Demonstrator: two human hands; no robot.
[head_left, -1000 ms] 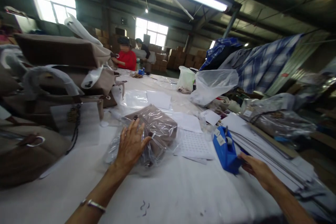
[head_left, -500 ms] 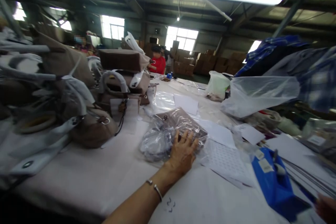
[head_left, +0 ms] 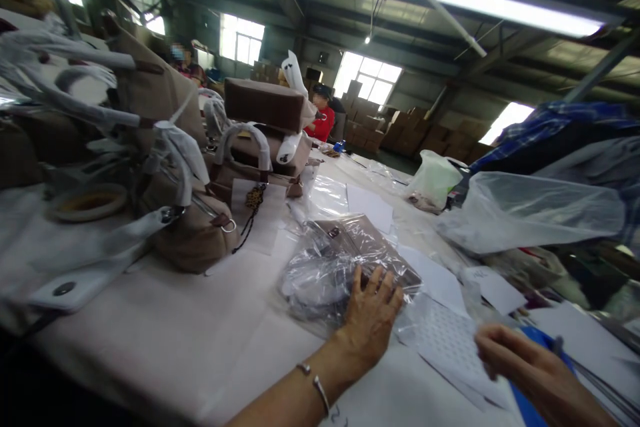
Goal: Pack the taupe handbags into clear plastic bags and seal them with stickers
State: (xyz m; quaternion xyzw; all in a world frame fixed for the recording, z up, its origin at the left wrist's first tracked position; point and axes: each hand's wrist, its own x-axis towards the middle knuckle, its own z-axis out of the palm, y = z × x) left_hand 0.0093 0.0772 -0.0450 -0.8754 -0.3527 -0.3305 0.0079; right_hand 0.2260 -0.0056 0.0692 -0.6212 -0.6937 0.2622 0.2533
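Observation:
My left hand [head_left: 374, 310], a bracelet on its wrist, lies with spread fingers on a taupe handbag [head_left: 363, 240] inside a clear plastic bag [head_left: 305, 280]. The handbag is flat on the table, and its wrapped grey-white part bulges at the left. At the lower right, my right hand [head_left: 525, 357] is closed, thumb and fingers together; what they hold, if anything, cannot be made out. It covers much of a blue tape dispenser [head_left: 543, 340]. Between the hands lies a printed sheet [head_left: 450, 340].
Taupe handbags [head_left: 195, 233] with wrapped handles are piled on the left, near a tape roll [head_left: 87, 202]. White papers [head_left: 370, 207] and a translucent plastic bag [head_left: 535, 213] lie farther back. A person in red [head_left: 323, 123] is across the table.
My right hand has come in from the lower right edge, over the blue tape dispenser. My left hand stays on the wrapped handbag while the view has shifted.

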